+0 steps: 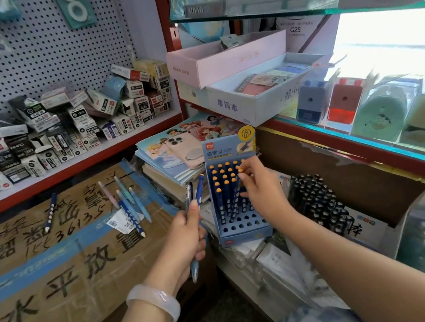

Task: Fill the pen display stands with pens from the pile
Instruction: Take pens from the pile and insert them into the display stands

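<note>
A blue pen display stand (240,228) stands on stacked goods in the middle; its back rows hold dark blue pens with orange caps, and its front holes are bare. My right hand (258,185) pinches one of these pens (236,194) at its top, over the stand's right side. My left hand (187,237) grips a few pens (197,194), blue and dark, pointing up and left of the stand. A loose pile of pens (129,204) lies on the cardboard box (56,269) to the left, with a single dotted blue pen (50,213) further left.
A second stand full of dark pens (321,207) sits right of the blue one. A phone (185,148) lies on notebooks behind it. Small boxes crowd the left shelf (68,169). Glass shelves (369,141) with goods jut out on the right.
</note>
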